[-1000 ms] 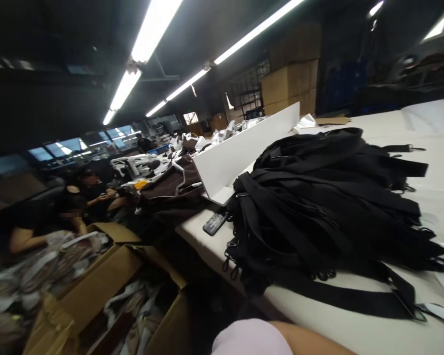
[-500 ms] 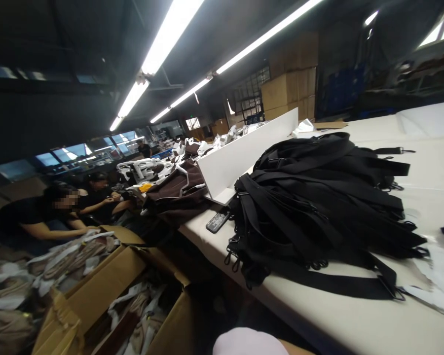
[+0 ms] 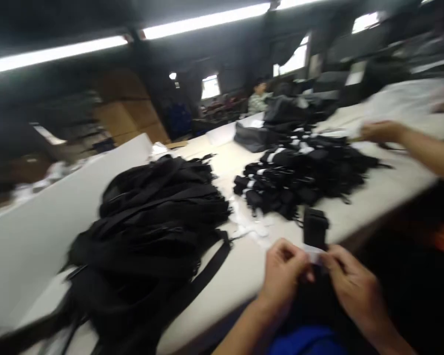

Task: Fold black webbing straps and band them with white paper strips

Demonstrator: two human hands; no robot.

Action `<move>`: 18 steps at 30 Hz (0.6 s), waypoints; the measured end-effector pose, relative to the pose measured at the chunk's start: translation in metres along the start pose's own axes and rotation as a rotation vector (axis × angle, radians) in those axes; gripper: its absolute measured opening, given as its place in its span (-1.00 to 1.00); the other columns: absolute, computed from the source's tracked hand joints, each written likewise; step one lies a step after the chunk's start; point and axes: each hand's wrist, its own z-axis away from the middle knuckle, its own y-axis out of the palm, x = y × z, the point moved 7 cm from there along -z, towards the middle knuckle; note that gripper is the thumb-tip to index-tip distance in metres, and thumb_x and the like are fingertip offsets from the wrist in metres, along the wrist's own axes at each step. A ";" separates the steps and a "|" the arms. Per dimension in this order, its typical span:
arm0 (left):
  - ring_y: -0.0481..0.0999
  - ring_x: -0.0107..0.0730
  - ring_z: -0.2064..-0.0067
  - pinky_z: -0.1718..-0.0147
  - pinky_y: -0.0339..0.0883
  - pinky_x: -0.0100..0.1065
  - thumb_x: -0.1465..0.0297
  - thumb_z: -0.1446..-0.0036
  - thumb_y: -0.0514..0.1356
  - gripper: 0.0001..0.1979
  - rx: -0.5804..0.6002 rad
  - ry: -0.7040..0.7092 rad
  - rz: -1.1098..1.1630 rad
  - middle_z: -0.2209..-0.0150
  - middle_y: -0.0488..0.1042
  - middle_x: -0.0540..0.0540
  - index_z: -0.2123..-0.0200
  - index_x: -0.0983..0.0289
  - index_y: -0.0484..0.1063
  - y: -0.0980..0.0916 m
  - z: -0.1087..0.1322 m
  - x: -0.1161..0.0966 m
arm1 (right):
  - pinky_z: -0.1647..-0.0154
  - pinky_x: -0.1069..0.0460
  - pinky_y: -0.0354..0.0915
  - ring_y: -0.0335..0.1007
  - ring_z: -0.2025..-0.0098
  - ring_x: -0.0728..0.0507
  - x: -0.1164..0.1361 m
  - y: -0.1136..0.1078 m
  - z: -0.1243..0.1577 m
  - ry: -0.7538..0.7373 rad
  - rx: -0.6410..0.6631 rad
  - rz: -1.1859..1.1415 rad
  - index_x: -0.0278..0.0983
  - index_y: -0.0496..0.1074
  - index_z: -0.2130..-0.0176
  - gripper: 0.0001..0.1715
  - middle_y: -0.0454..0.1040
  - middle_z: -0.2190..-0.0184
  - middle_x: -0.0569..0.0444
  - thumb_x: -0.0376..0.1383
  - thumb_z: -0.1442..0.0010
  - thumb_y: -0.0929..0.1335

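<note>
My left hand (image 3: pixel 283 276) and my right hand (image 3: pixel 350 283) meet at the near edge of the cream table (image 3: pixel 244 266), both pinched on a small white tag (image 3: pixel 313 252) joined to a black strap piece (image 3: pixel 315 228). The picture is smeared by motion. A big heap of black straps (image 3: pixel 151 222) lies left of my hands. A second pile of black strap pieces with white tags (image 3: pixel 299 177) lies beyond them. Loose white tags (image 3: pixel 251 227) are scattered between the two piles.
Another person's forearm and hand (image 3: pixel 383 132) reach over the table from the right. A white upright board (image 3: pixel 59 207) borders the left side. Grey-black fabric (image 3: pixel 277 123) is piled farther back, with a seated person (image 3: pixel 258 96) beyond it. Cardboard boxes (image 3: pixel 129 113) stand at the back.
The view has swung sharply right, away from the boxes and seated workers. Both my hands have come into view, pinching a tagged strap piece at the table edge.
</note>
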 end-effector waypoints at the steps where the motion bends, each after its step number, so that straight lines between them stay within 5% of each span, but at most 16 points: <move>1: 0.24 -0.60 0.59 0.52 0.11 -0.50 0.30 -0.07 0.33 -0.69 0.102 -0.023 0.107 0.64 0.31 -0.07 0.53 0.28 0.27 0.004 -0.006 0.003 | 0.46 0.04 0.26 0.31 0.48 -0.10 -0.003 0.001 -0.001 0.067 0.051 -0.090 -0.25 0.43 0.39 -0.45 0.40 0.52 0.09 0.16 -0.22 0.27; 3: 0.18 -0.66 0.60 0.57 0.02 -0.55 0.29 -0.01 0.38 -0.63 0.242 -0.114 0.359 0.60 0.27 -0.10 0.52 0.28 0.22 0.007 -0.019 0.009 | 0.46 0.06 0.20 0.26 0.48 -0.06 -0.004 0.002 -0.008 0.157 0.046 -0.290 -0.26 0.38 0.45 -0.50 0.39 0.49 0.10 0.10 -0.20 0.33; 6: 0.12 -0.68 0.58 0.53 0.08 -0.58 0.34 0.04 0.43 -0.61 0.295 -0.210 0.550 0.57 0.20 -0.13 0.49 0.28 0.21 0.008 -0.030 0.016 | 0.44 0.08 0.18 0.24 0.45 -0.03 -0.002 0.005 -0.019 0.245 -0.013 -0.569 -0.27 0.30 0.50 -0.52 0.38 0.46 0.12 0.03 -0.08 0.46; 9: 0.16 -0.62 0.53 0.46 0.16 -0.56 0.35 -0.04 0.39 -0.66 0.305 -0.199 0.550 0.57 0.19 -0.11 0.46 0.26 0.23 0.014 -0.030 0.018 | 0.31 0.06 0.27 0.34 0.35 -0.08 -0.001 0.009 -0.020 0.324 -0.011 -0.738 -0.27 0.38 0.28 -0.55 0.42 0.41 0.11 0.02 -0.06 0.48; 11: 0.20 -0.58 0.50 0.40 0.18 -0.54 0.32 -0.12 0.33 -0.68 0.315 -0.155 0.491 0.57 0.23 -0.09 0.46 0.25 0.21 0.019 -0.032 0.017 | 0.19 0.01 0.31 0.40 0.25 -0.14 0.001 0.012 -0.020 0.344 0.051 -0.779 -0.27 0.39 0.14 -0.50 0.47 0.34 0.06 0.07 -0.16 0.40; 18: 0.22 -0.56 0.47 0.36 0.15 -0.50 0.32 -0.22 0.24 -0.70 0.335 -0.075 0.340 0.55 0.29 -0.07 0.45 0.25 0.18 0.027 -0.042 0.014 | 0.11 0.01 0.30 0.41 0.23 -0.13 0.004 0.017 -0.026 0.228 0.178 -0.610 -0.27 0.43 0.18 -0.51 0.48 0.37 0.09 0.07 -0.33 0.23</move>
